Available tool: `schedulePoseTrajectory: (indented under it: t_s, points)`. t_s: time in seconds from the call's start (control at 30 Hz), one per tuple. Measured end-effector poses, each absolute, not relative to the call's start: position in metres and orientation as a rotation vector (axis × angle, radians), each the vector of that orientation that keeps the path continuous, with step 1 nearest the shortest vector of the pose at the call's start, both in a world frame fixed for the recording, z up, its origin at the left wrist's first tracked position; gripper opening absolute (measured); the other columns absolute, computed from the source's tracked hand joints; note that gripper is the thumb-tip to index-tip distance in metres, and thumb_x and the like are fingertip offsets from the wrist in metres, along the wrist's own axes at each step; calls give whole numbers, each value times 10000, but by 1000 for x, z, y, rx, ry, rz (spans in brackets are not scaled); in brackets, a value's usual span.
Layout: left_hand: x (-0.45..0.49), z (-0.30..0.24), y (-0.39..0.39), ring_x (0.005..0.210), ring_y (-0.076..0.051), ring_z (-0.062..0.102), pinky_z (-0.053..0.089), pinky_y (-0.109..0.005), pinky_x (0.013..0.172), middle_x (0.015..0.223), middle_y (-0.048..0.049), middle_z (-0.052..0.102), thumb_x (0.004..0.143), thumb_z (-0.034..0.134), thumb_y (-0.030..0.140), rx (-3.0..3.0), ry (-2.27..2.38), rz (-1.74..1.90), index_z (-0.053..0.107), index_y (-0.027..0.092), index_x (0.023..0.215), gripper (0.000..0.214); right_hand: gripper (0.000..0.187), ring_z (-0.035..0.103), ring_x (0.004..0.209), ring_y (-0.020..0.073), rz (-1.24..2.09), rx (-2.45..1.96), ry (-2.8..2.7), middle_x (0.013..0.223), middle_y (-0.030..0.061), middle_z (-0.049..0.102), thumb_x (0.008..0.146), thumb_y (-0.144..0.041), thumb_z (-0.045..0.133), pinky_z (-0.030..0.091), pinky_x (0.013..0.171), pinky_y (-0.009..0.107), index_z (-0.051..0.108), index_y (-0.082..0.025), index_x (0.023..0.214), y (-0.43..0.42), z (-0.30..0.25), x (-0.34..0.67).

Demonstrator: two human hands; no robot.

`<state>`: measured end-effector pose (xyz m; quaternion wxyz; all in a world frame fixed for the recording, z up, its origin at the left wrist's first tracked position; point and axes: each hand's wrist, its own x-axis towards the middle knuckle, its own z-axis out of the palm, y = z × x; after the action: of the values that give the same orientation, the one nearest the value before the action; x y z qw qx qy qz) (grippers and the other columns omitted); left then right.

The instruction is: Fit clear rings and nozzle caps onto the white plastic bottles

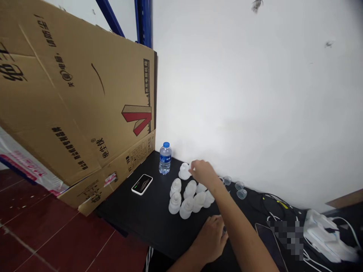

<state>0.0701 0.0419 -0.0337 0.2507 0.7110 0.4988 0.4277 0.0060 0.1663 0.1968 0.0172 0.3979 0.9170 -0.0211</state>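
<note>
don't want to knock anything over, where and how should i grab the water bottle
Probably best around its labelled middle, coming from the near side. The water bottle stands upright, its round body suiting wrapped fingers. The wall is behind, the cardboard box to the left and white plastic pieces to the right.

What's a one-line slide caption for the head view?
Right hand beside a white piece, behind a cluster of similar pieces on a black table; left hand nearer the camera.

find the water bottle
In the head view, left of centre, the water bottle stands on the black table, between the cardboard box and the white containers.
</note>
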Motion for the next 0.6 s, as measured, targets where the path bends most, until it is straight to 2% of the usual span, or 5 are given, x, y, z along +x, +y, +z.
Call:
schedulePoseTrajectory:
  t_s: [0.17,0.27,0.37,0.5,0.6]
  points:
    - [65,-16,39,1244,-362,646,525,-550,1083,1284,-133,723,1003,621,214,1951,1391,1121,602,239,1339,338,275,704,880,276,-169,1805,3330,959,99,757,1070,-482,556,522,809,374,673,-239,1021,158,195,133]
    - [60,-3,37,1098,-335,663,553,-513,974,1158,-115,727,1030,609,249,1989,1387,1138,645,239,1221,195,410,674,766,251,-118,2403,3176,885,72,718,1015,-636,592,529,776,382,651,-230,1027,145,160,207]
    - [57,4,35,1052,-315,662,554,-501,956,1127,-107,713,1087,542,294,2004,1387,1173,641,250,1258,203,561,650,686,232,-296,2818,2958,891,71,721,935,-722,672,542,668,368,626,-207,1151,125,107,252]
    - [56,-3,30,1057,-299,678,550,-519,1014,1130,-106,690,1115,456,300,1943,1385,1339,582,249,1311,238,643,693,735,230,-1172,2816,2849,1087,122,744,965,-699,669,619,658,379,583,-224,1391,101,39,269]
    - [56,-15,28,1088,-298,692,579,-492,975,1197,-137,669,1115,438,315,1919,1341,1479,531,228,1366,282,624,703,705,218,-2023,2582,2621,1038,99,748,935,-708,712,653,640,384,636,-227,1324,92,6,265]
